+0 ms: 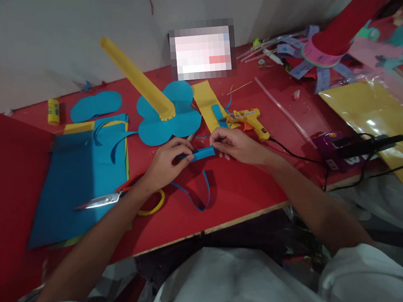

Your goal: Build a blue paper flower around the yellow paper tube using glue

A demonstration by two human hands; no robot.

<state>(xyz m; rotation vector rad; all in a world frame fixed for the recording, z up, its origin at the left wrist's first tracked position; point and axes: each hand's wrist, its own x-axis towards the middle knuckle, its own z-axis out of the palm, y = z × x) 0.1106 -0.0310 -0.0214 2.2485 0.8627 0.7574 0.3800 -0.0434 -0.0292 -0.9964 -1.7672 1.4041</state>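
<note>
White cloth shirt (229, 283) sits before the red flat table's (249, 184) front edge. Inward from that edge's middle, the left hand (170, 159) and right hand (235, 144) pinch opposite ends of a folded blue paper strip (203, 154).

blue strip (203, 154) | folded lengthwise | lying nearly crosswise | held at both ends
</note>
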